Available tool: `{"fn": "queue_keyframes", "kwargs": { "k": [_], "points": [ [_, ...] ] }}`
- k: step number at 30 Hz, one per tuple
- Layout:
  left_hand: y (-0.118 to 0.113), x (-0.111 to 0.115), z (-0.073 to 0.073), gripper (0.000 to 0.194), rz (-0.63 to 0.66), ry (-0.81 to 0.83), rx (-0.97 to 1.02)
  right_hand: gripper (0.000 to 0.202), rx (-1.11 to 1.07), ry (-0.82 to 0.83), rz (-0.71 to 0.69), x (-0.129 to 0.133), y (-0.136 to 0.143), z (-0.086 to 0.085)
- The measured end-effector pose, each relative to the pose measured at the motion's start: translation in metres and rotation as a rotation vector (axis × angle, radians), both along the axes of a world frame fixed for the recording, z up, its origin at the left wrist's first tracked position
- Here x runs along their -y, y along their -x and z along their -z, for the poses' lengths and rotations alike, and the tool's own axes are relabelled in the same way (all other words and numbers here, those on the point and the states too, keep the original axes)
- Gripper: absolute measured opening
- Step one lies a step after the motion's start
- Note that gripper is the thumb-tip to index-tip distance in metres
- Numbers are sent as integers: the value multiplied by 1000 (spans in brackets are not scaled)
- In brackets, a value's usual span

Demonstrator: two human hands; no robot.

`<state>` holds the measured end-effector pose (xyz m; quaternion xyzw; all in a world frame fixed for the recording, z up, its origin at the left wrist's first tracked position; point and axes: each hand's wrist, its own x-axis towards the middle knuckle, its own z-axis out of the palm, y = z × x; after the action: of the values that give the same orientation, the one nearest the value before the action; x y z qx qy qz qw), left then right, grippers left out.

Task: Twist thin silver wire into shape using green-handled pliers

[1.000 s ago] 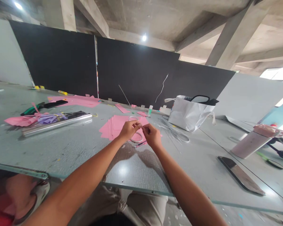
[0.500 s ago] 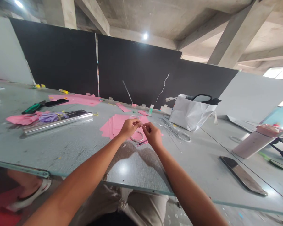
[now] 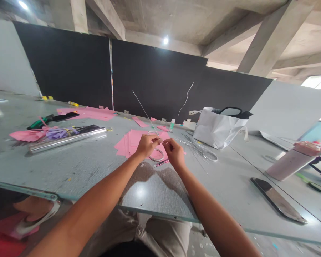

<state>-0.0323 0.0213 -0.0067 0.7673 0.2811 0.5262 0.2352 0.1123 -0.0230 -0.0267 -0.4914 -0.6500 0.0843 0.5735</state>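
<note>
My left hand [image 3: 147, 145] is closed in a pinch on a thin silvery wire [image 3: 145, 111], which rises from its fingertips and leans up to the left. Almost touching it, my right hand [image 3: 173, 151] is also pinched; what lies between its fingertips is too small to make out. Beneath the hands lie pink paper sheets [image 3: 123, 144]. A roll of white tape [image 3: 157, 159] rests partly on them, beside a pink craft knife [image 3: 161, 163]. Right of my right hand is a loose bundle of thin wires [image 3: 199, 149].
A white bag [image 3: 216, 128] stands at the back right, with a phone [image 3: 278, 200] and pink bottle [image 3: 286, 160] farther right. To the left are a shiny foil roll [image 3: 69, 140], pink and purple crumpled paper [image 3: 55, 132] and green-handled pliers [image 3: 40, 122]. A glue stick [image 3: 172, 124] stands behind.
The wire's top end has swung slightly up and to the left. Both hands stay pinched close together in nearly the same place. The view has shifted slightly.
</note>
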Motion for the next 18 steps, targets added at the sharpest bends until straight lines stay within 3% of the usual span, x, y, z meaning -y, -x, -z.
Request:
{"fn": "queue_keyframes", "kwargs": {
  "k": [10, 18],
  "points": [
    [1, 0, -1, 27, 2, -15, 47, 26, -40, 13, 3, 1, 2, 0],
    [1, -1, 0, 30, 27, -44, 13, 30, -216, 66, -160, -2, 4, -5]
  ]
}}
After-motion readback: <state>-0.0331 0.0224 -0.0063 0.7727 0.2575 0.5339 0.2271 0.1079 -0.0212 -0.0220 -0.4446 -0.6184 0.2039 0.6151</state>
